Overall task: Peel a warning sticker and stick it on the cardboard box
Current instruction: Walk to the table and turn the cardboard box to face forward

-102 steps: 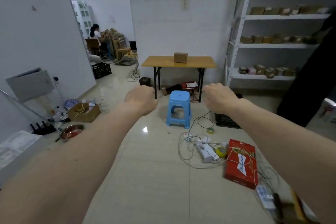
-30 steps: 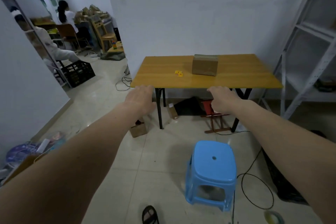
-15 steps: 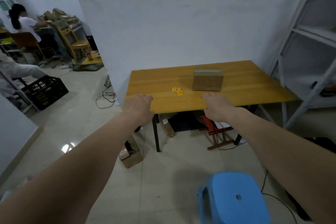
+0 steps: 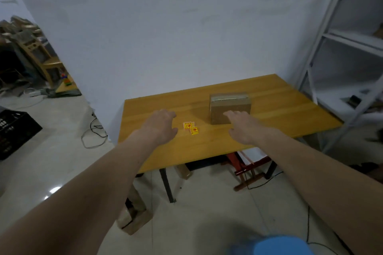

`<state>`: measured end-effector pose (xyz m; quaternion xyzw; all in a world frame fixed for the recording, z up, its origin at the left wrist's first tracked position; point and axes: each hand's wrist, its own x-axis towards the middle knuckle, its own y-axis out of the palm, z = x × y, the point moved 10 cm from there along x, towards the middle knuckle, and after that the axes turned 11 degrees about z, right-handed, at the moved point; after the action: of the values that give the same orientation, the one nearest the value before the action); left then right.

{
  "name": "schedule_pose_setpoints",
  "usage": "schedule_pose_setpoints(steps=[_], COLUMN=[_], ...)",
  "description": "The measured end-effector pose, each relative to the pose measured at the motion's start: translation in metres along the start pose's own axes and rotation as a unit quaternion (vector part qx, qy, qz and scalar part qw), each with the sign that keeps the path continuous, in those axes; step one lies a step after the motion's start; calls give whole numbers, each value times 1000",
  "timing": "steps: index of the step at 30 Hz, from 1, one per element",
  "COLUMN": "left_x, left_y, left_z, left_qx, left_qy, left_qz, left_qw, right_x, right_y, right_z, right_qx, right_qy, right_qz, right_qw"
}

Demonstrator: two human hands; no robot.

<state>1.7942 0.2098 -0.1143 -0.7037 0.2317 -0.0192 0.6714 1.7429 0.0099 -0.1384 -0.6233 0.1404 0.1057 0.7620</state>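
Two stickers (image 4: 191, 128) lie mid-frame on the table (image 4: 279, 99), left of the box (image 4: 230, 107). The left hand (image 4: 160, 125) and right hand (image 4: 242, 128) hover above, fingers loosely spread, holding nothing.

Both hands reach out over the wooden counter (image 4: 286, 97), fingers loosely spread, holding nothing. The left hand (image 4: 160, 125) hovers at nine o'clock of two yellow warning stickers (image 4: 191, 128). The right hand (image 4: 243, 125) overlaps the near face of the cardboard box (image 4: 230, 105), at two o'clock of the stickers.
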Motion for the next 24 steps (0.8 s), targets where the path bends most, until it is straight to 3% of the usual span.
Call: schedule_pose_setpoints(steps=[24], left_x=[361], left_y=[-28], left_z=[-103], left_qx=[-31], left_qy=[132], left_qz=[48], left_qw=[990], right_x=[258], right_y=[-61], right_z=[-148], right_qx=[35], right_qy=[80], right_qz=[-1], right_qw=[996])
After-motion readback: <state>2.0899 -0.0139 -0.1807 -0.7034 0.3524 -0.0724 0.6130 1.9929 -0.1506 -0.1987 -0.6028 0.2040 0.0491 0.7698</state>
